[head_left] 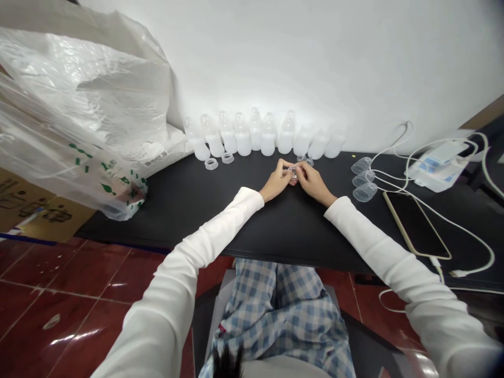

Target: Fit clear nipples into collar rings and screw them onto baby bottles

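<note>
at frame centre our left hand (276, 181) and right hand (314, 182) have their grips clamped on a small clear plastic ring (293, 172), seemingly light and slippery, best held by its rim.

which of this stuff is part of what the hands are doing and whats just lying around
In the work: left hand, right hand, small clear plastic piece pinched between them, translucent plastic bottles, two clear plastic rings, three clear cups.
Lying about: phone, white device, plastic bag, cardboard box.
</note>
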The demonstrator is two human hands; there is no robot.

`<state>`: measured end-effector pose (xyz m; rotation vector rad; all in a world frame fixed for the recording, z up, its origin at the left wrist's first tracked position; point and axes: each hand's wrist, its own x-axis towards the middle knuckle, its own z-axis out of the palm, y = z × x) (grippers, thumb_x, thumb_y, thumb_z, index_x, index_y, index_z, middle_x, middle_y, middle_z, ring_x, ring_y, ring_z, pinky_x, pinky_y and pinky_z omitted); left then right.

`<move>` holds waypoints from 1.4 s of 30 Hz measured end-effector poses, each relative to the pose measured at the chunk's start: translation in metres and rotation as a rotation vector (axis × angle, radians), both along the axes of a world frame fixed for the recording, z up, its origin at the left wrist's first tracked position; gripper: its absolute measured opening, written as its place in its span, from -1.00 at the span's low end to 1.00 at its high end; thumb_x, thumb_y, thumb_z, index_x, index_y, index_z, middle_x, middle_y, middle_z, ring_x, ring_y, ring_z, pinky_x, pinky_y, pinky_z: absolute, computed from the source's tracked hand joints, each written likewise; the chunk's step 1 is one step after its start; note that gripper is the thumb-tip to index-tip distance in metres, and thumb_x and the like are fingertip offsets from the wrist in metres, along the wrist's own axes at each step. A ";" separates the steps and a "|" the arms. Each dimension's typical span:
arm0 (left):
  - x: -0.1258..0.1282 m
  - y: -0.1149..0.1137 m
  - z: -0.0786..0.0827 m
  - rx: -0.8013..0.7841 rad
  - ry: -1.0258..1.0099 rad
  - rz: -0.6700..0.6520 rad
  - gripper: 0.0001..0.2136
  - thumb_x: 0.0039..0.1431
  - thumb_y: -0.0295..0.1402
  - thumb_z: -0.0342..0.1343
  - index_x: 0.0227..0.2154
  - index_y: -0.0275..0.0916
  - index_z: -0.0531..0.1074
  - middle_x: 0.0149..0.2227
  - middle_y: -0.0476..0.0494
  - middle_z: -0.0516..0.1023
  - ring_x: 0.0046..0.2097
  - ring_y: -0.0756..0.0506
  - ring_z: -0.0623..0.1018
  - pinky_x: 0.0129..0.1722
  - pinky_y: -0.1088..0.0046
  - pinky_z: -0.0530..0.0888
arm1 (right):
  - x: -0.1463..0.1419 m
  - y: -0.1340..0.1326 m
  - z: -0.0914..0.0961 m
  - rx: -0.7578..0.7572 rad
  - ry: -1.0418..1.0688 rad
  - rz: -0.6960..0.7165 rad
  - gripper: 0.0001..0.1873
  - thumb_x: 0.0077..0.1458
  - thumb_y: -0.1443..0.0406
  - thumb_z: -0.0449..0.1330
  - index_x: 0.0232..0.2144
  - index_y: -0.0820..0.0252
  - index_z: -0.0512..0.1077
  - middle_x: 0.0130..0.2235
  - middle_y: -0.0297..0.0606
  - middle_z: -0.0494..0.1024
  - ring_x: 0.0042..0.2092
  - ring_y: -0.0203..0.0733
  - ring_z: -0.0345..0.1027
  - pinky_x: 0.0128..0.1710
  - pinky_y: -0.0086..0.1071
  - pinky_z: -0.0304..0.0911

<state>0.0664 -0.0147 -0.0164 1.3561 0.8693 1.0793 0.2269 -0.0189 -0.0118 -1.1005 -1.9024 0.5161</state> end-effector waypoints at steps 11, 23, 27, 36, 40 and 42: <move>0.000 -0.003 -0.004 0.095 0.071 0.021 -0.76 0.31 -0.22 0.21 -0.26 -0.17 0.25 -0.48 0.09 0.56 -0.42 0.01 0.63 -0.38 0.51 0.54 | 0.001 -0.005 -0.001 -0.030 -0.022 0.012 -0.63 0.29 -0.07 0.11 -0.29 0.09 0.30 -0.49 -0.38 0.36 -0.46 -0.25 0.17 -0.40 -0.33 0.17; -0.001 -0.002 0.006 -0.028 0.006 -0.045 -0.91 0.43 -0.36 0.07 -0.16 -0.20 0.26 -0.43 0.06 0.57 -0.35 0.03 0.63 -0.22 0.46 0.58 | -0.001 -0.009 0.006 -0.029 0.041 -0.017 -0.56 0.26 -0.14 0.13 -0.30 0.08 0.33 -0.47 -0.35 0.40 -0.44 -0.23 0.22 -0.37 -0.29 0.22; -0.004 -0.003 0.008 -0.062 0.050 0.003 -0.90 0.45 -0.33 0.06 -0.18 -0.21 0.26 -0.43 0.05 0.57 -0.39 0.03 0.62 -0.22 0.44 0.59 | -0.002 -0.008 0.006 -0.057 0.052 0.010 -0.52 0.28 -0.18 0.10 -0.28 0.10 0.37 -0.44 -0.31 0.46 -0.42 -0.22 0.26 -0.37 -0.29 0.24; -0.019 0.003 0.003 0.308 0.278 -0.011 -0.84 0.36 -0.27 0.17 -0.27 -0.22 0.34 -0.37 -0.02 0.57 -0.33 0.01 0.59 -0.22 0.47 0.52 | 0.001 -0.007 0.002 0.042 -0.034 0.003 -0.65 0.31 -0.04 0.14 -0.30 0.10 0.30 -0.44 -0.34 0.38 -0.42 -0.23 0.22 -0.35 -0.29 0.23; -0.014 0.005 -0.003 0.493 0.364 0.064 -0.86 0.37 -0.38 0.12 -0.30 -0.17 0.26 -0.31 -0.07 0.54 -0.25 -0.05 0.57 -0.13 0.39 0.48 | 0.000 -0.006 -0.001 0.083 -0.057 0.020 -0.71 0.34 0.03 0.10 -0.28 0.10 0.28 -0.38 -0.29 0.41 -0.37 -0.18 0.27 -0.26 -0.24 0.28; -0.012 0.006 -0.004 0.508 0.361 0.082 -0.85 0.37 -0.39 0.10 -0.31 -0.16 0.23 -0.30 -0.08 0.53 -0.24 -0.06 0.56 -0.11 0.37 0.47 | 0.000 -0.005 -0.002 0.083 -0.057 0.012 -0.71 0.35 0.02 0.09 -0.27 0.09 0.28 -0.38 -0.29 0.41 -0.37 -0.16 0.28 -0.26 -0.22 0.29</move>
